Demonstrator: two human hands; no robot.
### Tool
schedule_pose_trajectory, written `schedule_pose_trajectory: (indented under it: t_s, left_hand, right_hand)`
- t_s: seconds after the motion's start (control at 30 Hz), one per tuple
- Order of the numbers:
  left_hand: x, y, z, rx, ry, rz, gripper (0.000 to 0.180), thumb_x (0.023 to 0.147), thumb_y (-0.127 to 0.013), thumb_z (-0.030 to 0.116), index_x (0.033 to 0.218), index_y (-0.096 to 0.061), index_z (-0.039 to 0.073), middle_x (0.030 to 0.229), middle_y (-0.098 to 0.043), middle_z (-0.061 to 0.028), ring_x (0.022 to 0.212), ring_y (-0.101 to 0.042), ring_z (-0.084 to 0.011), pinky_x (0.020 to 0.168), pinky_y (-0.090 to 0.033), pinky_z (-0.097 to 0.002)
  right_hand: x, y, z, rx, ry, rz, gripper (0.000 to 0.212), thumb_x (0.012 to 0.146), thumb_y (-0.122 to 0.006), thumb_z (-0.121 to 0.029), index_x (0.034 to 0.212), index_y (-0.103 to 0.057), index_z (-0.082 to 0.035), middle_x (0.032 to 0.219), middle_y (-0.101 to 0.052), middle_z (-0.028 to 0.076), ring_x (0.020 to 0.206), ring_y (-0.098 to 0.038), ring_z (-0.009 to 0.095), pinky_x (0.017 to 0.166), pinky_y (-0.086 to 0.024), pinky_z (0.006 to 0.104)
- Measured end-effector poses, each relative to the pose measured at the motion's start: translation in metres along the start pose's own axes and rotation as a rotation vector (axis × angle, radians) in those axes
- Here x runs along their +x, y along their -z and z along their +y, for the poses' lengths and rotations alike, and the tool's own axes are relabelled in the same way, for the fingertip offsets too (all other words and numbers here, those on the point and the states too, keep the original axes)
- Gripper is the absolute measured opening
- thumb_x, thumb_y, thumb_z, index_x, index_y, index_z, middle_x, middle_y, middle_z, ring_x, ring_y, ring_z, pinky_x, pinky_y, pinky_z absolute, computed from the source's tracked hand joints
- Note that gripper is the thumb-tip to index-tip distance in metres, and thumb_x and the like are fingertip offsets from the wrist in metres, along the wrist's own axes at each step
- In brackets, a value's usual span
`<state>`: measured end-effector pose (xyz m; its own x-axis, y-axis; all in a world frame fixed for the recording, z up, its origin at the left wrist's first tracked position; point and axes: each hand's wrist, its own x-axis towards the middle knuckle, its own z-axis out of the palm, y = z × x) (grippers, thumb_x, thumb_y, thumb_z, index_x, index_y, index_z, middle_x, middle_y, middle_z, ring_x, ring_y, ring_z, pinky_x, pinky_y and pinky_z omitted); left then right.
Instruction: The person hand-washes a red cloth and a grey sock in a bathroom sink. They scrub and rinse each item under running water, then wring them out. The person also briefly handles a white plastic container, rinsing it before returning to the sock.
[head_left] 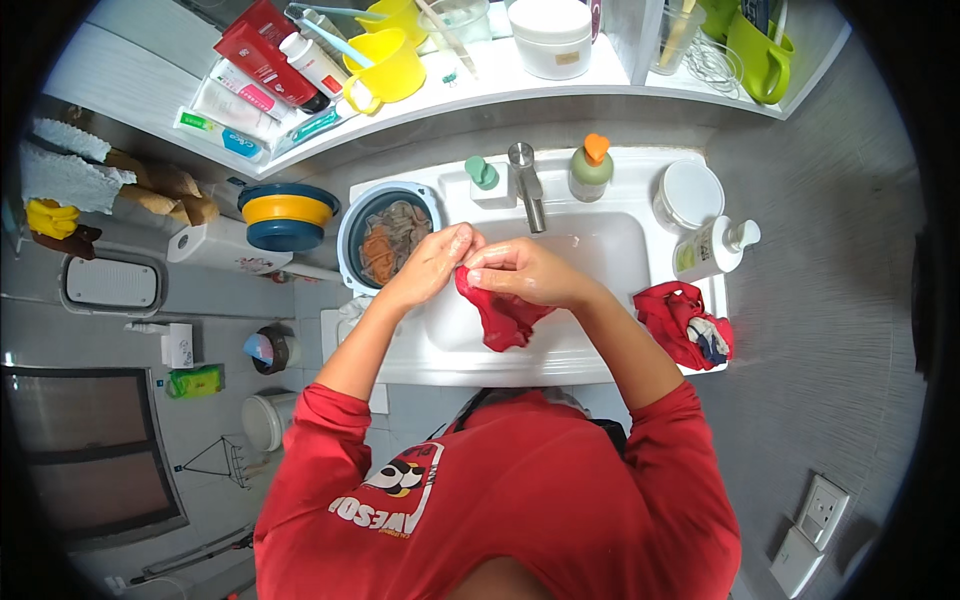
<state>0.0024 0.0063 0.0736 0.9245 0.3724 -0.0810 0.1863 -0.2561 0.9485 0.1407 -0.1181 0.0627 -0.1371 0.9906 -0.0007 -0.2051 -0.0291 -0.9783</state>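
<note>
Near red cloth (505,315), basin (347,250) of fabric (402,232)

Light was bright around the right hand (520,272); shelf (610,72) beyond it glared white; frame edges bowed into black.

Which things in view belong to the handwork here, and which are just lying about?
Belonging: left hand, right hand, red cloth, sink; perhaps clothes basin, red bundle.
Lying about: shelf jar, green mug, red tubes, blue-yellow basin.
</note>
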Motion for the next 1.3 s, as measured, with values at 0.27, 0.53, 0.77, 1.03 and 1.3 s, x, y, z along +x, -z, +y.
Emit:
schedule_pose_trajectory:
  t_s: [0.27, 0.53, 0.77, 1.03, 1.3]
  left_hand:
    - [-0.009, 0.016, 0.010, -0.632, 0.118, -0.114, 0.024, 0.092, -0.046, 0.027, 0.080, -0.054, 0.007, 0.078, -0.052, 0.0051, 0.064, -0.048, -0.0045, 0.063, -0.040, -0.0191]
    - [-0.015, 0.011, 0.038, -0.709, 0.256, 0.188, 0.015, 0.093, -0.045, 0.025, 0.088, -0.048, 0.011, 0.079, -0.052, 0.0030, 0.067, -0.053, -0.0031, 0.057, -0.047, -0.0186]
    - [-0.020, 0.016, 0.029, -0.548, 0.408, -0.036, 0.023, 0.090, -0.050, 0.025, 0.097, -0.055, 0.004, 0.086, -0.059, -0.0026, 0.070, -0.056, -0.0062, 0.057, -0.046, -0.0176]
    - [-0.003, -0.036, -0.026, -0.975, 0.380, 0.498, 0.027, 0.087, -0.052, 0.037, 0.077, -0.053, 0.012, 0.068, -0.057, -0.0026, 0.058, -0.054, -0.0130, 0.049, -0.043, -0.0252]
    - [0.005, -0.052, -0.023, -1.142, 0.505, 0.472, 0.022, 0.088, -0.050, 0.028, 0.098, -0.054, 0.008, 0.095, -0.060, -0.0058, 0.084, -0.060, -0.0202, 0.074, -0.050, -0.0343]
  right_hand:
    - [-0.014, 0.031, -0.006, 0.021, -0.244, 0.098, 0.029, 0.088, -0.053, -0.031, 0.080, -0.061, -0.005, 0.068, -0.053, -0.005, 0.064, -0.046, 0.003, 0.058, -0.039, 0.0194]
    - [-0.011, 0.034, 0.011, 0.236, -0.088, 0.034, 0.026, 0.089, -0.052, -0.027, 0.080, -0.059, -0.004, 0.073, -0.054, -0.002, 0.066, -0.046, 0.003, 0.059, -0.038, 0.0191]
    - [-0.001, 0.017, 0.004, 0.180, 0.026, 0.030, 0.023, 0.090, -0.048, -0.023, 0.081, -0.056, -0.004, 0.074, -0.052, -0.004, 0.067, -0.047, 0.004, 0.063, -0.040, 0.0213]
    - [0.028, -0.040, 0.024, -0.978, 0.568, 0.566, 0.031, 0.088, -0.048, -0.025, 0.067, -0.058, -0.005, 0.057, -0.056, 0.010, 0.052, -0.055, 0.022, 0.048, -0.044, 0.0340]
    - [0.044, -0.022, 0.044, -1.202, 0.483, 0.643, 0.032, 0.084, -0.050, -0.028, 0.061, -0.057, -0.006, 0.058, -0.058, 0.012, 0.052, -0.058, 0.027, 0.047, -0.045, 0.0375]
